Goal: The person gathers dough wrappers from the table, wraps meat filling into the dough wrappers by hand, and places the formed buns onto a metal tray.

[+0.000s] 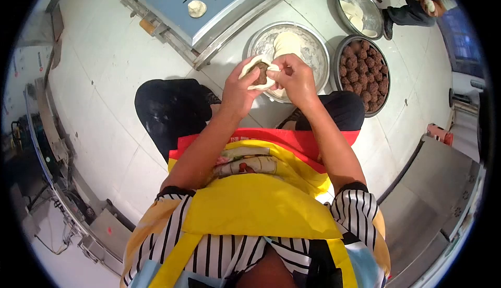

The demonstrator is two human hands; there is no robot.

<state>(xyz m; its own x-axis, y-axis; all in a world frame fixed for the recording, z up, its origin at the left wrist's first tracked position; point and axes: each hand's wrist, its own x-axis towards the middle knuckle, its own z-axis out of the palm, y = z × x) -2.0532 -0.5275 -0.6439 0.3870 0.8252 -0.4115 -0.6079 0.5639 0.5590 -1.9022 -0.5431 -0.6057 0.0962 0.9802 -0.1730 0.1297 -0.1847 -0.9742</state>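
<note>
And here we go: L hand (239, 90) cups a filled dough wrapper (267, 85), most of its fingers hidden under the dough, thumb pressed onto the dark meat filling (262, 71). R hand (300, 81) has the wrapper's R edge pinched betw. thumb & fingertips; exact finger positions hard to make out there. Underside of the wrapper's out of sight too. Both hands sit over the near side of a metal basin (313, 40), covering part of it and of the overlapping dough rounds (287, 43) inside. Top R, a co-worker (421, 17) is cut off by the frame, w/ a small pale item in hand, too small to ID for sure. Slotted blue table (172, 1) runs out of frame up top, one pale dough bun (197, 9) on it. Far L equip. is dim, can't tell what. Now the wrapper itself: pale, soft, approx. round, rim raised around the brown, coarse filling, centre uncovered. R of the basin, dark round tub (387, 100) holds lots of brown meatballs (365, 71); just above it, 2nd metal basin (369, 7) w/ more flat dough pcs.
</note>
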